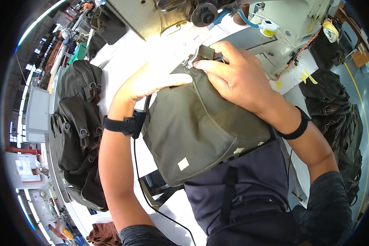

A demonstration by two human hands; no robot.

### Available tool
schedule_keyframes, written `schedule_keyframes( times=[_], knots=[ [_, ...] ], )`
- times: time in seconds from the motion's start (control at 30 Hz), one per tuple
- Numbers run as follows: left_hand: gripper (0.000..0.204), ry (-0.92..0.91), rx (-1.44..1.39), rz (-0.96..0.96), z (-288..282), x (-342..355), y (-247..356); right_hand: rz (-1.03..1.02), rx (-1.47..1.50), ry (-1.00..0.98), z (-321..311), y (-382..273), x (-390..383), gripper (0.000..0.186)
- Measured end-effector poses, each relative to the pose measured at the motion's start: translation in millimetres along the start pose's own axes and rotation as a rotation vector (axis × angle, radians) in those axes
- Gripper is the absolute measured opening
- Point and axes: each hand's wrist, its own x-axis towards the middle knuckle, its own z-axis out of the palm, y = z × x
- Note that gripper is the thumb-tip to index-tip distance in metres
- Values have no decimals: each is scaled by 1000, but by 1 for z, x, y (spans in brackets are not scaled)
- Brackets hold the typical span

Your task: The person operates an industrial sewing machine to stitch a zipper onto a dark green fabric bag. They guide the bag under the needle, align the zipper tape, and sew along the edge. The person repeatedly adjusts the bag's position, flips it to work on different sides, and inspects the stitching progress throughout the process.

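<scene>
A dark olive fabric bag [192, 123] lies under my hands, its top end at the metal presser foot [189, 61] of a sewing machine [172, 16]. My left hand [158, 80] rests at the bag's upper left, thumb stretched flat over the cloth; glare washes out its other fingers. On the upper right, my right hand [238, 76] is closed on the bag beside the foot, with its index fingertip close to the metal. A short dark strap end [206, 52] stands up near those fingers. Pale patches mark the bag's lower part. The needle point cannot be made out.
Several similar olive bags [80, 131] are heaped on the white table at left, and more bags [336, 123] hang or lie at right. A thin black cable [151, 205] runs from my left wrist. Brown cloth [104, 234] lies at lower left. A small white container [268, 28] stands on the machine.
</scene>
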Motion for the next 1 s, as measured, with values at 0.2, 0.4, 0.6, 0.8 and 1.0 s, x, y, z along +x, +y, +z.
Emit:
schedule_keyframes(
  times=[0.2,0.4,0.6,0.8,1.0],
  knots=[
    [67,27,-1,43,-3,2,-5,63,29,-16,-5,-5,6,22],
    [61,48,19,60,-3,3,-11,83,39,-21,-4,-4,8,20],
    [56,63,39,74,-6,3,-13,111,69,-30,-5,-5,12,19],
    [51,71,65,86,-8,4,-11,151,101,-32,-3,-5,13,18],
    [47,85,108,98,-2,4,-9,154,133,66,5,-3,1,16]
  ],
)
